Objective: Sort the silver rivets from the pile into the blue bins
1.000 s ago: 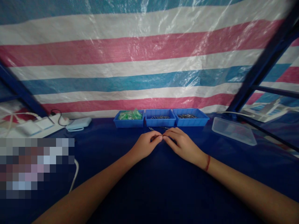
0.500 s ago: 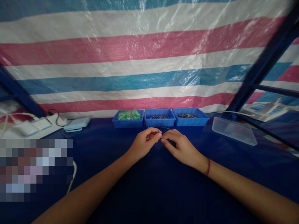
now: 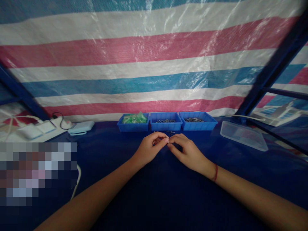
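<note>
My left hand [image 3: 152,146] and my right hand [image 3: 186,147] meet fingertip to fingertip over the dark blue table [image 3: 168,192]. Both are closed in a pinch around something tiny, which the fingers mostly hide; I cannot make out what it is. Just beyond the fingers a thin metal piece [image 3: 170,131] lies on the table. Behind it stand three blue bins: the left bin [image 3: 133,128] holds green plastic packaging, while the middle bin [image 3: 166,126] and the right bin [image 3: 201,126] hold slim metal parts.
A clear plastic lid [image 3: 244,136] lies to the right. On the left are a light blue case [image 3: 81,127], a white power strip [image 3: 57,123] with plugs, and a white cable [image 3: 78,178]. A striped plastic sheet [image 3: 144,70] hangs behind the bins.
The whole view has shifted slightly, so things appear a little further right. My hands keep the same pinch, fingertips together.
</note>
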`<state>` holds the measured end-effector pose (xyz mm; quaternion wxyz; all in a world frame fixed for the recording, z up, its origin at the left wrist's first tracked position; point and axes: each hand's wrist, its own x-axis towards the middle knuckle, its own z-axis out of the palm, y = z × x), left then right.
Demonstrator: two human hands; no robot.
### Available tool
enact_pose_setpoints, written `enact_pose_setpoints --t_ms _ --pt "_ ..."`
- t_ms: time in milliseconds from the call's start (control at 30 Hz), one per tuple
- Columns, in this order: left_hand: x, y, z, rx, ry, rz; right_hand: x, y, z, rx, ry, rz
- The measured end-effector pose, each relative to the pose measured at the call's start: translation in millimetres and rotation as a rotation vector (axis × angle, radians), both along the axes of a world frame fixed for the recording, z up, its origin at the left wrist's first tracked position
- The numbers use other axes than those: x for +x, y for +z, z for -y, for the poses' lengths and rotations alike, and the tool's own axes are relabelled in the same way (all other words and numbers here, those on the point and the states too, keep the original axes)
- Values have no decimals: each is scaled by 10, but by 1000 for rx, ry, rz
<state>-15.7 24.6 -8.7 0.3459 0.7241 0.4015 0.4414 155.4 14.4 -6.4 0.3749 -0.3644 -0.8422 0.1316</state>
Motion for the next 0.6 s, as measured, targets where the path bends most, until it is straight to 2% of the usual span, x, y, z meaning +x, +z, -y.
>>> enact_pose_setpoints --t_ms 300,433,600 --pt "-16 -19 -31 -26 43 33 15 -37 -34 -39 -111 -185" --pt "-15 -24 -39 -64 39 12 24 -23 -25 13 -163 -262" --pt "-6 -33 -48 60 3 -59 28 24 15 80 -156 -276"
